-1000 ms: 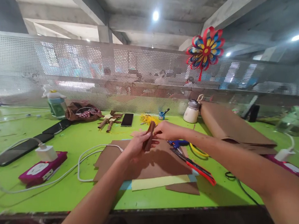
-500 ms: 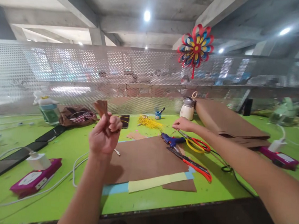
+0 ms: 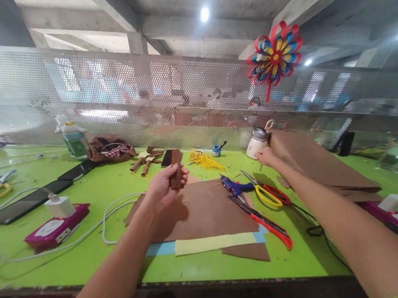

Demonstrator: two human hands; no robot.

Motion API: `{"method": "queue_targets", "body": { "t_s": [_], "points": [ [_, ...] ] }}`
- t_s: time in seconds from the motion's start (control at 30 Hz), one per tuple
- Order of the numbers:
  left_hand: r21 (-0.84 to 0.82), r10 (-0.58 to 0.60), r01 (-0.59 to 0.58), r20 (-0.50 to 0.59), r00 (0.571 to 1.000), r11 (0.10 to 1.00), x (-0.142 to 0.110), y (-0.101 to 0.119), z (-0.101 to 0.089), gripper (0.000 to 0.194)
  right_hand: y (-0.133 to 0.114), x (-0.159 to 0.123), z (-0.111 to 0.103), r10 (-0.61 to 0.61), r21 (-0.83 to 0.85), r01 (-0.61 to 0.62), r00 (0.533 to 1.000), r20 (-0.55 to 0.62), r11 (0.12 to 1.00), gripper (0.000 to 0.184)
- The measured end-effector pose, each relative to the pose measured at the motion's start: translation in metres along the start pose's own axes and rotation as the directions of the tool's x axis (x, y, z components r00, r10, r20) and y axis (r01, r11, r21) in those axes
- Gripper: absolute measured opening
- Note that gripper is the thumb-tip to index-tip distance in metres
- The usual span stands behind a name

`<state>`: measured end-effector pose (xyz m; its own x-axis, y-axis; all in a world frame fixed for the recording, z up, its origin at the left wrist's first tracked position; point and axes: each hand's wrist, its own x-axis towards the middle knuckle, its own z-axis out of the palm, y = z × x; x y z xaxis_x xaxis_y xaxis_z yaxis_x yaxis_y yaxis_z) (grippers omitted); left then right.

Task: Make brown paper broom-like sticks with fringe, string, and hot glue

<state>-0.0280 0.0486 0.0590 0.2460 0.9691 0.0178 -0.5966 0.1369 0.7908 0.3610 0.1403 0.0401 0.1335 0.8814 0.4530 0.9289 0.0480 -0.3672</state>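
Clamping a folded piece of brown paper (image 3: pixel 176 174) upright in the left hand (image 3: pixel 162 186), above a flat brown sheet (image 3: pixel 211 214), squeezing it tightly, presumably to stop it springing open. Holding the right hand (image 3: pixel 266 157) out near the white jar (image 3: pixel 254 146), leaving unclear any pinch on the thin stick (image 3: pixel 261 166) just below it. Grouping the glue gun (image 3: pixel 236 187), scissors (image 3: pixel 258 186) and shears (image 3: pixel 256 215) along the sheet's right side, likely for easy reach across the counter (image 3: pixel 168 273). Resting yellow strings (image 3: pixel 205 160) farther back, apparently to stay clear of the tools.

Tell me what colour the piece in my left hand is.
Brown: the piece in your left hand shows best in the head view.
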Motion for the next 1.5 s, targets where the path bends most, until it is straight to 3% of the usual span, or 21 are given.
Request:
{"method": "queue_targets", "body": {
  "t_s": [0.07,0.17,0.27,0.37,0.43,0.47,0.53,0.57,0.63,0.7,0.77,0.83,0.93,1.07,1.13,1.2,1.23,1.3,1.37,1.43,1.5],
  "points": [
    [0.06,-0.086,0.085,0.013,0.996,0.995,-0.001,-0.013,0.006,0.019,-0.001,-0.004,-0.006,0.036,-0.034,-0.031,0.991,0.131,0.999,0.03],
    [0.087,-0.151,0.149,0.021,0.988,0.985,-0.002,-0.026,0.013,0.019,-0.02,-0.014,-0.013,0.029,0.001,-0.03,0.98,0.199,1.0,0.033],
    [0.128,-0.189,0.181,0.053,0.981,0.975,-0.002,-0.034,0.014,0.016,-0.061,-0.037,-0.014,-0.069,0.121,0.044,0.976,0.207,0.992,0.021],
    [0.187,-0.229,0.2,0.147,0.962,0.962,-0.004,-0.038,0.014,0.016,-0.111,-0.074,-0.006,-0.225,0.354,0.119,0.935,0.273,0.927,0.037],
    [0.216,-0.233,0.183,0.232,0.945,0.959,-0.007,-0.039,0.015,0.015,-0.139,-0.101,0.001,-0.458,0.787,0.016,0.821,0.342,0.617,0.043],
    [0.224,-0.231,0.172,0.272,0.934,0.959,-0.009,-0.039,0.016,0.015,-0.149,-0.113,0.005,-0.55,0.873,-0.065,0.753,0.36,0.483,0.041],
    [0.229,-0.229,0.159,0.322,0.919,0.96,-0.012,-0.038,0.017,0.014,-0.16,-0.13,0.011,-0.661,0.92,-0.201,0.645,0.383,0.337,0.034],
    [0.227,-0.226,0.155,0.331,0.916,0.961,-0.013,-0.037,0.017,0.013,-0.161,-0.135,0.014,-0.675,0.914,-0.236,0.618,0.403,0.329,0.032],
    [0.227,-0.214,0.145,0.318,0.923,0.963,-0.013,-0.035,0.017,0.012,-0.154,-0.137,0.017,-0.627,0.877,-0.215,0.627,0.462,0.43,0.029],
    [0.224,-0.199,0.138,0.276,0.94,0.965,-0.012,-0.032,0.015,0.012,-0.141,-0.133,0.018,-0.525,0.791,-0.112,0.69,0.498,0.602,0.028],
    [0.221,-0.193,0.142,0.225,0.955,0.965,-0.009,-0.03,0.013,0.012,-0.128,-0.127,0.015,-0.448,0.693,-0.015,0.753,0.482,0.721,0.03],
    [0.227,-0.193,0.15,0.182,0.964,0.962,-0.006,-0.031,0.009,0.013,-0.119,-0.122,0.009,-0.426,0.667,0.027,0.788,0.445,0.745,0.031],
    [0.272,-0.194,0.147,0.153,0.969,0.951,-0.002,-0.035,0.006,0.013,-0.114,-0.121,-0.003,-0.417,0.699,0.027,0.819,0.394,0.714,0.03],
    [0.316,-0.142,0.108,0.087,0.986,0.943,0.003,-0.046,0.004,0.013,-0.123,-0.132,-0.017,-0.377,0.694,-0.002,0.838,0.395,0.72,0.029],
    [0.342,-0.112,0.089,0.048,0.993,0.935,0.006,-0.05,0.003,0.012,-0.134,-0.143,-0.023,-0.401,0.66,0.062,0.835,0.377,0.749,0.026],
    [0.387,-0.081,0.067,0.018,0.997,0.92,0.009,-0.053,0.002,0.011,-0.148,-0.158,-0.03,-0.499,0.626,0.19,0.787,0.364,0.756,0.023],
    [0.41,-0.062,0.055,0.004,0.998,0.91,0.01,-0.053,0.002,0.01,-0.155,-0.166,-0.033,-0.572,0.62,0.262,0.73,0.374,0.74,0.023],
    [0.44,-0.01,0.026,-0.038,0.999,0.897,0.012,-0.052,0.001,0.009,-0.17,-0.182,-0.038,-0.714,0.626,0.385,0.546,0.438,0.678,0.023],
    [0.449,0.014,0.021,-0.075,0.997,0.894,0.012,-0.05,0.0,0.008,-0.182,-0.195,-0.039,-0.787,0.623,0.481,0.405,0.465,0.616,0.024],
    [0.423,-0.028,0.051,-0.061,0.998,0.905,0.011,-0.049,0.0,0.009,-0.192,-0.2,-0.038,-0.807,0.606,0.534,0.365,0.464,0.59,0.023],
    [0.368,-0.091,0.081,0.01,0.996,0.926,0.009,-0.051,0.003,0.01,-0.198,-0.196,-0.036,-0.797,0.586,0.54,0.403,0.45,0.604,0.021]
  ]
}}
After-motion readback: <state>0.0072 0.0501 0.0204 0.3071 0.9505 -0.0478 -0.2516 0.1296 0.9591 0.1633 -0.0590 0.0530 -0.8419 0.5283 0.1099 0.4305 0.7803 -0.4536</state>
